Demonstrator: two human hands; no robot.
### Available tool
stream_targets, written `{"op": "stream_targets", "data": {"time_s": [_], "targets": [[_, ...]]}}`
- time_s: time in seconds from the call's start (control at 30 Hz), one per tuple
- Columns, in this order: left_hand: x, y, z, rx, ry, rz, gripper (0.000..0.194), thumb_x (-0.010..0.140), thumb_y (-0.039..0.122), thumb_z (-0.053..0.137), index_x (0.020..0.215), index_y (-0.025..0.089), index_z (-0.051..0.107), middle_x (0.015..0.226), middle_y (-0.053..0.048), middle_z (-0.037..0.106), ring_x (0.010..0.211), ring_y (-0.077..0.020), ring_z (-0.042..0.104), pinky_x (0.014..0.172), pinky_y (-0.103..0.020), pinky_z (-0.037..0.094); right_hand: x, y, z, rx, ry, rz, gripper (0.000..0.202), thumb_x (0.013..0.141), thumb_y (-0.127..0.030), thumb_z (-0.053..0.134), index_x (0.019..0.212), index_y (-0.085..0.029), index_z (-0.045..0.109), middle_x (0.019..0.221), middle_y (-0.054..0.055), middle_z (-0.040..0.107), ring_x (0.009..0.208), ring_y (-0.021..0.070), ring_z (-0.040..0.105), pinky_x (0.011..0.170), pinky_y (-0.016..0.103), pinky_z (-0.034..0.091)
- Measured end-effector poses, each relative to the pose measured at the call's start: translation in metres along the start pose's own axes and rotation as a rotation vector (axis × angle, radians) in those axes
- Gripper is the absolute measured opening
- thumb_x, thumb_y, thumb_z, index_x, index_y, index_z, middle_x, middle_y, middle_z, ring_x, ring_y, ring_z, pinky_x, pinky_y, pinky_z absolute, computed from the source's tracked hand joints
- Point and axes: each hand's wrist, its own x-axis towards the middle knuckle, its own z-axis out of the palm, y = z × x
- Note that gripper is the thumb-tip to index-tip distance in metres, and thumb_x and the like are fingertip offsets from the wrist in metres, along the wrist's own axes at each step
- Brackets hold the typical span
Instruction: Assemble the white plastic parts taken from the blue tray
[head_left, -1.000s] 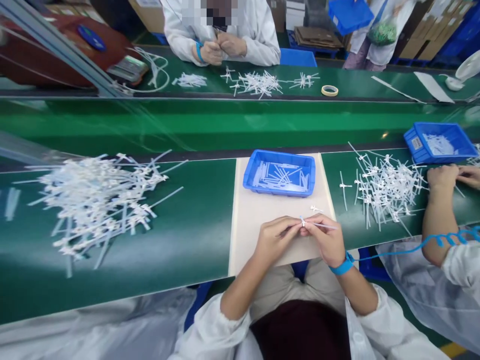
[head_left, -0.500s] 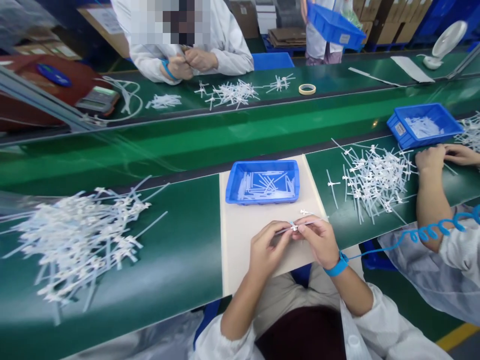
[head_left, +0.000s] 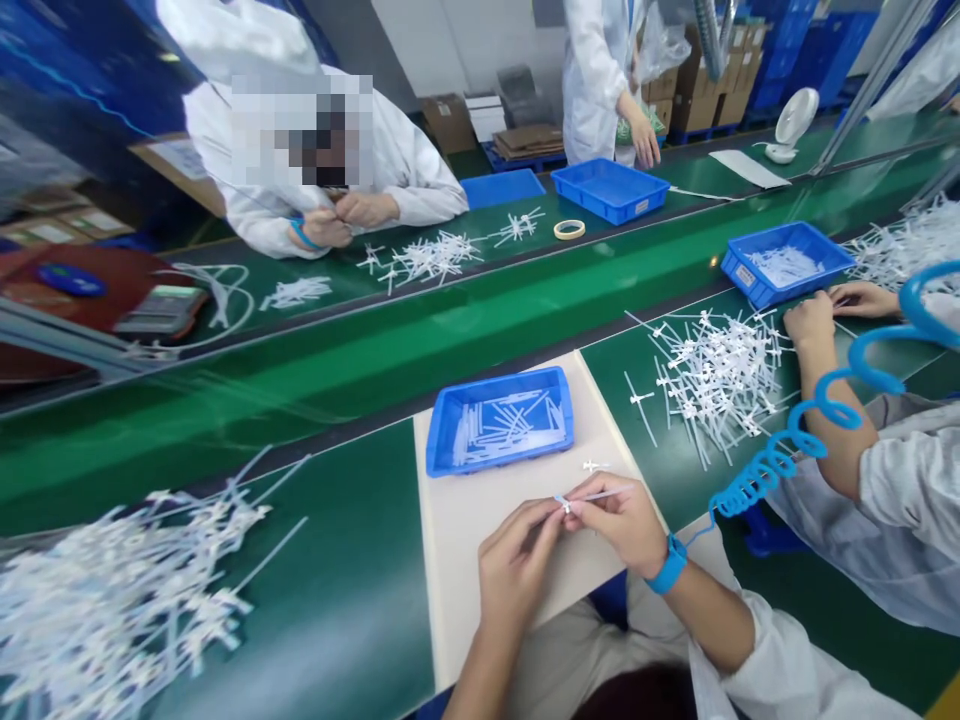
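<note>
Fingers (head_left: pixel 541 520) of my left hand (head_left: pixel 517 565) and of my right hand (head_left: pixel 626 520) pinched together on one thin white plastic strip (head_left: pixel 589 497), held level just above the beige mat (head_left: pixel 480 520); I judge the two-handed pinch steadies the small clip end while the tail points right

Item: blue wrist strap (head_left: pixel 667 565) on my right wrist, its coiled blue cord (head_left: pixel 780 455) running off to the right

Item: blue tray (head_left: pixel 450 455) at the far edge of the mat, holding loose white strips; likely set there to be within easy reach of both hands

Item: one small white cross-shaped piece (head_left: pixel 596 466) lying on the mat between tray and hands, apart from both

Item: heap of white strips (head_left: pixel 112 600) on the green counter (head_left: pixel 352 560) to my left, blurred

Item: second heap of strips (head_left: pixel 712 380) on the counter to my right, beside a neighbour's hand (head_left: pixel 810 320); another blue tray (head_left: pixel 787 260) beyond it

Item: green belt (head_left: pixel 420 330) running across, between my side and the far counter

Item: across the belt, a seated person in a white coat (head_left: pixel 405 175) with both hands drawn close together, strips scattered nearby, a roll of tape (head_left: pixel 569 229) and a further blue tray (head_left: pixel 611 188) near a standing person
</note>
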Motion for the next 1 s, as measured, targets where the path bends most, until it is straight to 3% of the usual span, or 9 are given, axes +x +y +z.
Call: {"op": "stream_targets", "data": {"time_s": [0.13, 0.4, 0.63, 0.77, 0.87, 0.93, 1.0], "targets": [[0.000, 0.000, -0.001, 0.003, 0.000, -0.039, 0.020, 0.102, 0.033, 0.068, 0.096, 0.021, 0.082, 0.090, -0.006, 0.082, 0.082, -0.0213, 0.079, 0.080, -0.031, 0.066, 0.001, 0.000, 0.004, 0.056, 0.036, 0.010, 0.035, 0.076, -0.050, 0.094, 0.086, -0.019, 0.083, 0.087, 0.005, 0.080, 0.080, 0.0217, 0.079, 0.083, 0.037, 0.069], [0.001, -0.004, 0.001, -0.094, 0.014, -0.173, 0.022, 0.098, 0.040, 0.072, 0.098, 0.021, 0.082, 0.097, -0.008, 0.083, 0.089, -0.0250, 0.081, 0.080, -0.033, 0.068, 0.005, -0.003, 0.007, 0.091, -0.011, -0.012, 0.038, 0.077, -0.053, 0.093, 0.089, -0.018, 0.083, 0.085, 0.004, 0.079, 0.076, 0.0193, 0.077, 0.078, 0.033, 0.069], [-0.005, -0.011, 0.003, -0.186, 0.002, -0.278, 0.042, 0.099, 0.044, 0.072, 0.135, 0.021, 0.071, 0.105, -0.009, 0.081, 0.094, -0.0247, 0.081, 0.083, -0.035, 0.069, -0.005, -0.005, 0.003, 0.156, -0.006, -0.069, 0.042, 0.083, -0.059, 0.086, 0.094, -0.019, 0.081, 0.087, 0.004, 0.078, 0.080, 0.0207, 0.078, 0.075, 0.034, 0.069], [-0.003, -0.013, 0.007, -0.193, -0.054, -0.241, 0.046, 0.098, 0.044, 0.073, 0.137, 0.020, 0.069, 0.108, -0.010, 0.080, 0.097, -0.0254, 0.081, 0.088, -0.038, 0.069, -0.005, -0.032, -0.027, 0.054, 0.101, -0.141, 0.039, 0.083, -0.056, 0.086, 0.092, -0.019, 0.078, 0.086, 0.003, 0.075, 0.079, 0.0195, 0.075, 0.070, 0.031, 0.068], [-0.001, -0.015, 0.009, -0.119, -0.146, -0.163, 0.052, 0.097, 0.043, 0.074, 0.143, 0.020, 0.066, 0.117, -0.013, 0.080, 0.104, -0.0279, 0.079, 0.092, -0.042, 0.067, 0.006, -0.068, -0.070, -0.106, 0.232, -0.258, 0.034, 0.089, -0.052, 0.079, 0.095, -0.020, 0.075, 0.083, 0.002, 0.072, 0.074, 0.0173, 0.071, 0.057, 0.025, 0.063], [0.000, -0.016, 0.009, -0.054, -0.192, -0.105, 0.055, 0.096, 0.041, 0.075, 0.146, 0.022, 0.064, 0.126, -0.015, 0.078, 0.110, -0.0299, 0.078, 0.094, -0.044, 0.066, 0.014, -0.092, -0.102, -0.275, 0.278, -0.258, 0.033, 0.091, -0.051, 0.076, 0.100, -0.019, 0.074, 0.070, -0.002, 0.066, 0.058, 0.0140, 0.064, 0.046, 0.022, 0.055], [0.000, -0.017, 0.010, 0.000, -0.216, -0.045, 0.053, 0.096, 0.039, 0.074, 0.146, 0.024, 0.064, 0.136, -0.015, 0.075, 0.117, -0.0314, 0.076, 0.095, -0.045, 0.066, 0.018, -0.110, -0.132, -0.428, 0.383, -0.228, 0.044, 0.091, -0.050, 0.074, 0.119, -0.017, 0.072, 0.065, -0.005, 0.064, 0.048, 0.0121, 0.059, 0.041, 0.022, 0.050]]}}
